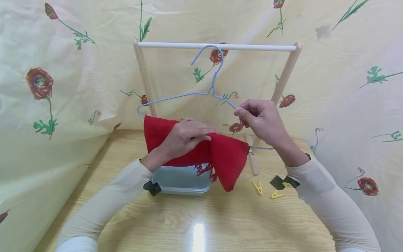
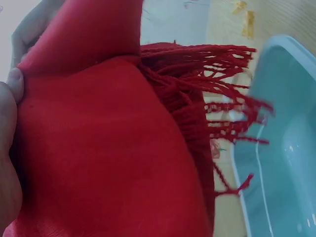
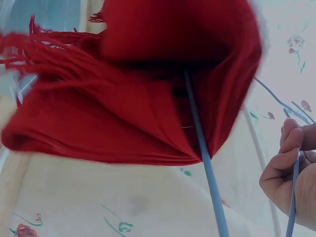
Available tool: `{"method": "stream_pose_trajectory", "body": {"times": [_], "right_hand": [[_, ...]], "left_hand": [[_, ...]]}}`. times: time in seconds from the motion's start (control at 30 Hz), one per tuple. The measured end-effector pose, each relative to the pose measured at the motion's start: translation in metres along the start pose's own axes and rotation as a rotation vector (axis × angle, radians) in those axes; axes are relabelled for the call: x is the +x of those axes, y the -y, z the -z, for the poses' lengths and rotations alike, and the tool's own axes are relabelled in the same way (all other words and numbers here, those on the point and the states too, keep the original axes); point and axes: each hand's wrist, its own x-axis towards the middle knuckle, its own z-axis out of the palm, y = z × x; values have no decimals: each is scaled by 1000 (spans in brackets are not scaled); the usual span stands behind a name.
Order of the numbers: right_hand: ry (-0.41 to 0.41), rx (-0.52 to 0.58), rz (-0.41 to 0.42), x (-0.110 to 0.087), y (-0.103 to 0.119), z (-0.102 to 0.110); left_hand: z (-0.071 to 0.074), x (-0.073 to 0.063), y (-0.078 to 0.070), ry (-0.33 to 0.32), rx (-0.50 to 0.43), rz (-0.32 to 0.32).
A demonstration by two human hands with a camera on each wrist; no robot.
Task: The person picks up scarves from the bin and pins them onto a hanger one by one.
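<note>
Left hand (image 1: pixel 187 136) reaches across, thumb and fingers pinching the red scarf (image 1: pixel 228 157) at its top fold, where it's draped over the hanger's (image 1: pixel 176 97) lower bar. Right hand (image 1: pixel 261 120) is raised, thumb and fingertips pinching the hanger's shoulder. Bin's (image 1: pixel 189 191) on the table (image 1: pixel 151 220) below the scarf, rack (image 1: pixel 258 47) behind.

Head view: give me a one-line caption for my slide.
Right hand grips a blue hanger; left hand holds the red scarf draped over its bar, yellow pegs lying on the table.
</note>
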Motion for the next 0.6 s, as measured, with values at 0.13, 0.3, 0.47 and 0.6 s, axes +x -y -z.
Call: {"method": "stream_pose_trajectory", "body": {"times": [0.13,0.3,0.47,0.6], "right_hand": [[-5,15,0,-1,8,1],[1,20,0,-1,12,1],[-7,-4,11,-1,14,0],[-7,-8,26,0,15,-1]], "left_hand": [[0,-5,-2,56,79,-22],[0,-5,-4,74,119,65],[-7,0,-7,141,192,229],[-14,9,-13,222,268,292]]}}
